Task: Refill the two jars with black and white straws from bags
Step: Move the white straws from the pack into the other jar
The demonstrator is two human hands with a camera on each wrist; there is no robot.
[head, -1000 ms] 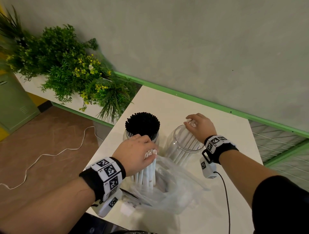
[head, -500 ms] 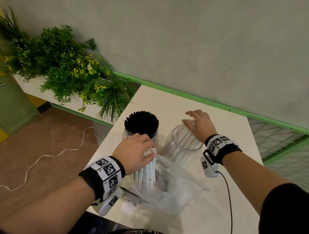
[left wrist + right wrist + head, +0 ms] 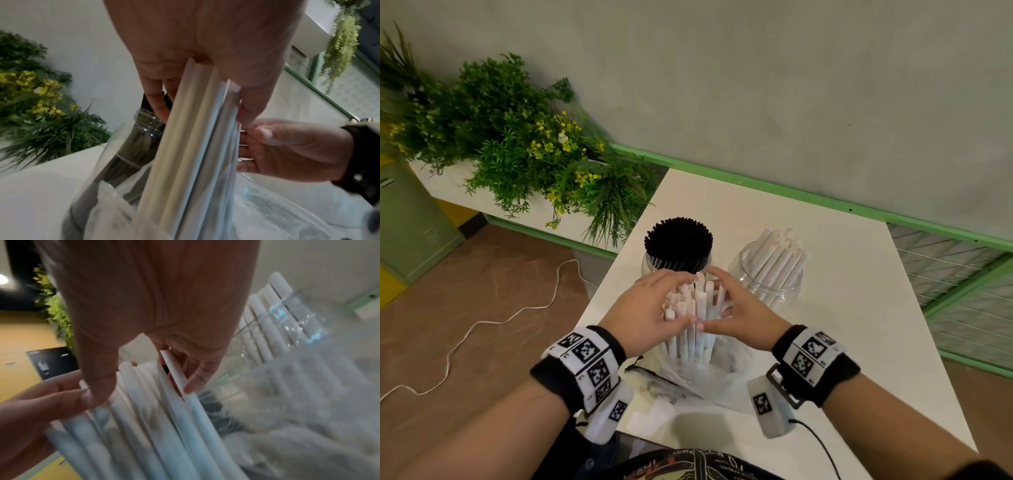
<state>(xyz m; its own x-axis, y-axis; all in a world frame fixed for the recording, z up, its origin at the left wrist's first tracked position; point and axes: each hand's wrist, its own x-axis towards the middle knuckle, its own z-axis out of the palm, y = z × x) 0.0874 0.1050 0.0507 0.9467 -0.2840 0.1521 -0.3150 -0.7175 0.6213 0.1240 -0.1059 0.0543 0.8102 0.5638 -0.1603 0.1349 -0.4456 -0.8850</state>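
Together, left hand [image 3: 650, 310] and right hand [image 3: 739, 317] curl around white straws [image 3: 693, 318] standing in a bag [image 3: 722, 380]. Light, slippery, likely crushable; best held mid-bundle. Jar [image 3: 768, 270] at two o'clock.

Each wrist wears a black band [image 3: 822, 370] carrying white tiles printed with black square codes. A small white camera box [image 3: 768, 409] hangs under each, a black cable [image 3: 822, 445] trailing from the right one.

Two jars [image 3: 677, 265] [image 3: 767, 274] stand on one table [image 3: 842, 308]. One jar is full of black straws [image 3: 678, 240], too many to count. The other has white straws [image 3: 777, 253]. Two hands [image 3: 650, 311] [image 3: 743, 315] are there, with one bunch of white straws [image 3: 693, 318] between them. One clear bag [image 3: 709, 383] lies below.
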